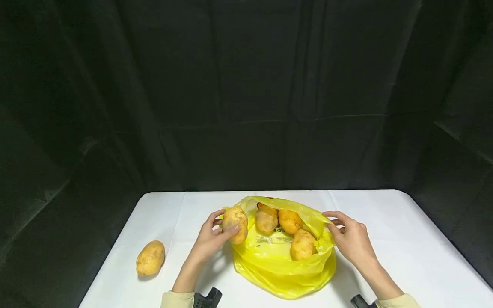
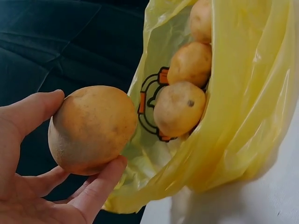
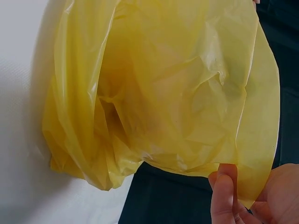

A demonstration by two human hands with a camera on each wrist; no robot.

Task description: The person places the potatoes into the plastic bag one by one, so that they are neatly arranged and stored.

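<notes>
My left hand (image 1: 212, 236) grips a potato (image 1: 235, 225) at the left rim of a yellow plastic bag (image 1: 285, 282). In the left wrist view the thumb and fingers wrap the sides of that potato (image 2: 92, 129), which overlaps the bag's mouth. Pinched between the thumb and fingers of my right hand (image 1: 353, 236) is the bag's right rim, and the right wrist view shows the yellow film (image 3: 254, 140) drawn out there. Inside the open bag lie several things: a brownish potato (image 1: 266, 219), a second potato (image 1: 290, 221) and a third potato (image 1: 303, 244), grouped toward the back and right.
Another potato (image 1: 150, 258) lies by itself on the white table (image 1: 200, 291), left of my left hand. Dark cloth (image 1: 246, 107) hangs behind the table's far edge and along both sides.
</notes>
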